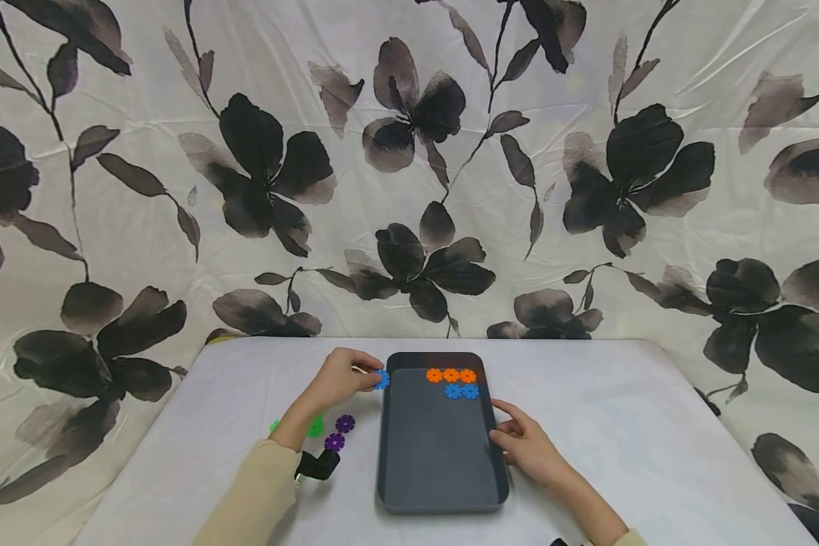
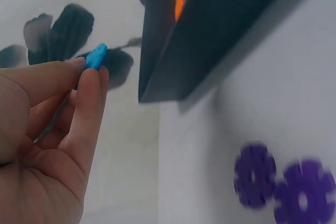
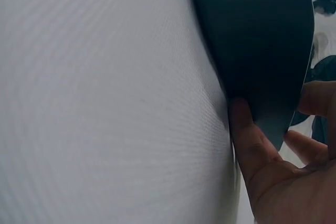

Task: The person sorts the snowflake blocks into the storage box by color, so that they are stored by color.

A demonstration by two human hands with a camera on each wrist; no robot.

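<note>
Between thumb and fingertips, my left hand [image 1: 341, 379] pinches a blue snowflake disc [image 2: 96, 56], held above the table at the tray's left rim. The dark grey tray [image 1: 444, 462] lies lengthwise in front of me. Inside, near its far right corner, three orange snowflake discs [image 1: 451, 375] form a row, with two blue snowflake discs [image 1: 462, 391] in a row just below them. At the tray's right side, my right hand [image 1: 528, 447] holds the edge, some fingertips at the rim and one low on the outer wall [image 3: 262, 51].
Left of the tray, two purple snowflake discs [image 1: 340, 433] lie on the white-covered table [image 1: 628, 425]. Green snowflake discs [image 1: 316, 427] are beside them, partly hidden by my left forearm. A floral cloth [image 1: 409, 189] hangs behind the table's far edge.
</note>
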